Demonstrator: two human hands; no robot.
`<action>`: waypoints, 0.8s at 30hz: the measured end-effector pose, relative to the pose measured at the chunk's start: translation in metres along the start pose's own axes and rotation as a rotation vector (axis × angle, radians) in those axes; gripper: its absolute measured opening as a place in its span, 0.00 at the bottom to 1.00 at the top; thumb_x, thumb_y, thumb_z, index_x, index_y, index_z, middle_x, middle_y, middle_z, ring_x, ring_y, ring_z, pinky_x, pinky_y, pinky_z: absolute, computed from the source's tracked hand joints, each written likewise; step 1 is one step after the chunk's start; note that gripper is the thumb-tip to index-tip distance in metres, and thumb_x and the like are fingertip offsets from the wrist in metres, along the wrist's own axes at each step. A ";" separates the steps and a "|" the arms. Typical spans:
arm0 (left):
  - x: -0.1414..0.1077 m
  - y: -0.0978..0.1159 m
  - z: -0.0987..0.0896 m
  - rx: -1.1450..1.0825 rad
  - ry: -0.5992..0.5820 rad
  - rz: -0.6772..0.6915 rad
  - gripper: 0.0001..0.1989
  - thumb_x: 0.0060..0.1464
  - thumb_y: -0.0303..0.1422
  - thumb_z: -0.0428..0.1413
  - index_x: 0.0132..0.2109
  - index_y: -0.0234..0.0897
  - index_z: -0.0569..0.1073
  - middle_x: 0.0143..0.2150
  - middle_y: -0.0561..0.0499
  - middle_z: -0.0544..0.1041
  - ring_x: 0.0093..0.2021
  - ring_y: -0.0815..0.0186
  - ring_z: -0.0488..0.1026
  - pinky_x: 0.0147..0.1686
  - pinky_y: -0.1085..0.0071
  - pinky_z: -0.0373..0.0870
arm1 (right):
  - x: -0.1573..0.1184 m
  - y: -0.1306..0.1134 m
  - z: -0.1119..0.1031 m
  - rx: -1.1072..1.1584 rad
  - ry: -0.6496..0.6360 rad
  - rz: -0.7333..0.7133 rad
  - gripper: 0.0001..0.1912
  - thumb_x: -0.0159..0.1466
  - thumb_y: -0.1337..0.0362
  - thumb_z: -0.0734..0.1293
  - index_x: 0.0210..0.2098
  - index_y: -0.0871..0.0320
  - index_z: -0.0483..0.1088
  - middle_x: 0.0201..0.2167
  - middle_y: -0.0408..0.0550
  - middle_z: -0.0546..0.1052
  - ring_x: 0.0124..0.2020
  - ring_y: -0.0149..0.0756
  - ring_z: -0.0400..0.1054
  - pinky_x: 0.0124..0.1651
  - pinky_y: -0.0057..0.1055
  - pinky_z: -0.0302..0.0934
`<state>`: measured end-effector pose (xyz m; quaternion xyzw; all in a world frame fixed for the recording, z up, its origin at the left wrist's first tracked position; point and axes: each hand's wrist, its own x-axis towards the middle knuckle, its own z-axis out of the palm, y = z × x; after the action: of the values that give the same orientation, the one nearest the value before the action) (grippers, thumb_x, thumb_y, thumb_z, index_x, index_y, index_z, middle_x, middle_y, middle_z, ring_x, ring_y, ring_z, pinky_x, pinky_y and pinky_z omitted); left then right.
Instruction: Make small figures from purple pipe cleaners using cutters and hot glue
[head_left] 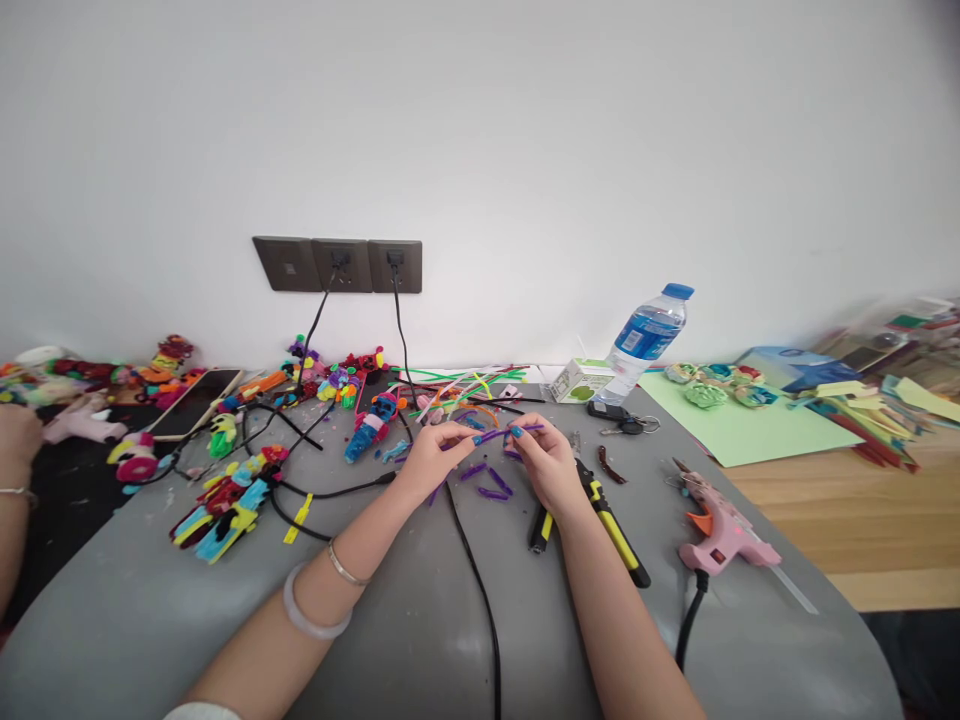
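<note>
Both of my hands meet over the middle of the grey table, with a thin purple pipe cleaner (pixel 492 435) stretched between them. My left hand (pixel 437 458) pinches its left part between thumb and finger. At its right part, my right hand (pixel 546 462) is closed on the same strip. Several short purple pieces (pixel 493 492) lie on the table just below and between the hands. Under my right hand and forearm rest yellow-and-black pliers (pixel 616 535), partly hidden by the arm. Longer coloured pipe cleaners (pixel 480 380) lie scattered behind the hands.
Left lie colourful fuzzy figures (pixel 225 505), a phone (pixel 196 403) and black cables (pixel 476 580); another person's hand (pixel 19 445) is at the far left. Right are a pink glue gun (pixel 724 530), keys (pixel 634 424), a tilted bottle (pixel 645 340), a small carton (pixel 581 380) and green paper (pixel 757 435).
</note>
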<state>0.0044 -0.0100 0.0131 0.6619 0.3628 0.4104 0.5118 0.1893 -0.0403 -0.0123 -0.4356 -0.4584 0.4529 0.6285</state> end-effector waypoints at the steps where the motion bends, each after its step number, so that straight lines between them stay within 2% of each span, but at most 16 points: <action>1: 0.000 -0.001 -0.001 0.011 -0.010 -0.003 0.10 0.51 0.34 0.58 0.36 0.34 0.82 0.30 0.48 0.77 0.25 0.69 0.66 0.23 0.75 0.62 | 0.000 0.000 0.000 0.009 0.009 -0.003 0.12 0.57 0.53 0.72 0.33 0.54 0.71 0.25 0.41 0.72 0.28 0.32 0.66 0.35 0.30 0.61; 6: 0.002 -0.006 -0.003 0.016 -0.072 -0.047 0.10 0.50 0.36 0.60 0.37 0.34 0.79 0.28 0.51 0.75 0.24 0.70 0.66 0.24 0.75 0.64 | -0.001 -0.002 0.001 0.036 0.033 -0.013 0.13 0.56 0.53 0.73 0.31 0.54 0.71 0.24 0.40 0.71 0.27 0.31 0.65 0.34 0.29 0.60; 14: 0.001 -0.003 -0.003 -0.044 -0.027 -0.066 0.13 0.50 0.38 0.60 0.40 0.33 0.78 0.28 0.51 0.72 0.24 0.71 0.64 0.21 0.77 0.64 | 0.001 0.000 0.001 -0.015 0.006 -0.033 0.13 0.57 0.53 0.72 0.31 0.54 0.71 0.26 0.42 0.71 0.28 0.33 0.65 0.34 0.30 0.61; 24: 0.002 -0.004 -0.004 0.003 -0.039 -0.046 0.09 0.49 0.35 0.60 0.35 0.34 0.78 0.26 0.52 0.71 0.23 0.71 0.64 0.22 0.76 0.62 | 0.000 0.000 0.000 -0.036 0.009 -0.040 0.12 0.58 0.53 0.71 0.31 0.54 0.70 0.26 0.42 0.72 0.27 0.33 0.65 0.34 0.30 0.62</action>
<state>0.0015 -0.0058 0.0104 0.6621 0.3684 0.3850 0.5269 0.1889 -0.0407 -0.0125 -0.4395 -0.4722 0.4298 0.6318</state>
